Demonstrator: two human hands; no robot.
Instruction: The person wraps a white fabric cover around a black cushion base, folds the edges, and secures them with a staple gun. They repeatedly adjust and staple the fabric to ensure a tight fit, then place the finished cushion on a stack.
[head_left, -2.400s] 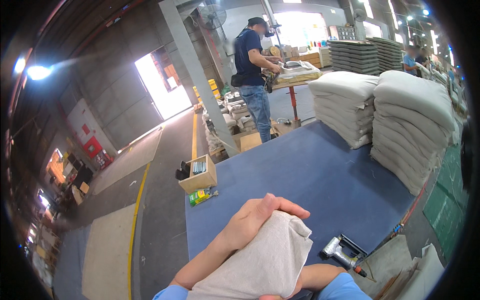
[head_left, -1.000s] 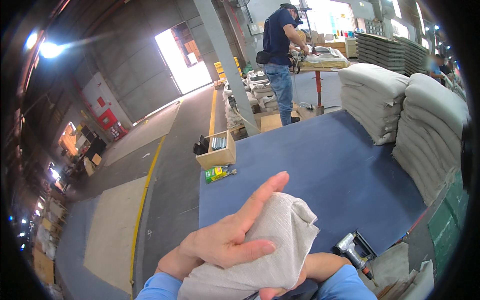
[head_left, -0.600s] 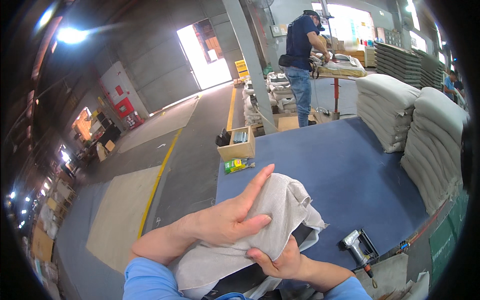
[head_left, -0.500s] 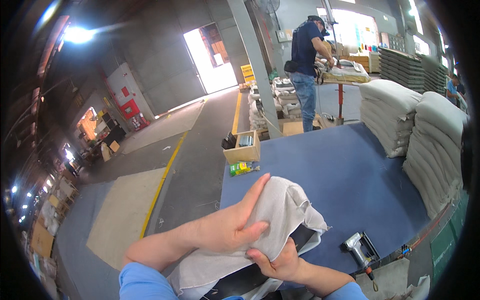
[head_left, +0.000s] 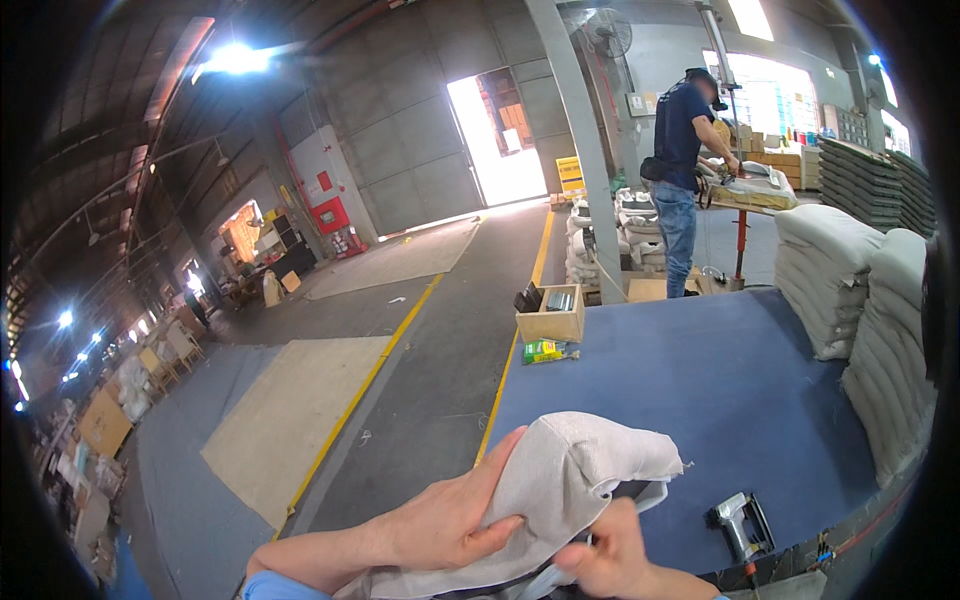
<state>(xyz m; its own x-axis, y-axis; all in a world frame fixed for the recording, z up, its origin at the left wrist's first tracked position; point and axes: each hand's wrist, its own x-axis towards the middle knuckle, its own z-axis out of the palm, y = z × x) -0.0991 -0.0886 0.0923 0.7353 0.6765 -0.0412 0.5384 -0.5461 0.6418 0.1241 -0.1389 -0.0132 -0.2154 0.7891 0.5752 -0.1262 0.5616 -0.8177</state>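
Observation:
A padded panel wrapped in light grey fabric (head_left: 570,470) is held tilted up over the near edge of the blue-topped table (head_left: 690,390). My left hand (head_left: 440,525) is closed round its left side, the thumb lying across the cloth and the fingers going behind. Against the lower right side, my right hand (head_left: 620,555) is curled with its thumb bent, pinching the loose fabric edge by the dark underside. A staple gun (head_left: 742,525) with a hose lies on the table to the right of that hand.
On the table's far left corner stand a wooden box (head_left: 552,322) with metal strips and a green-yellow packet (head_left: 545,351). Stacks of pale cushions (head_left: 825,285) line the right side. A person in a dark shirt (head_left: 680,140) works at another bench beyond a grey post (head_left: 585,150).
The view has shifted, so the surroundings sit farther right. The fabric at the panel's corner now lies folded over more smoothly. My right hand has turned and slid along the underside edge.

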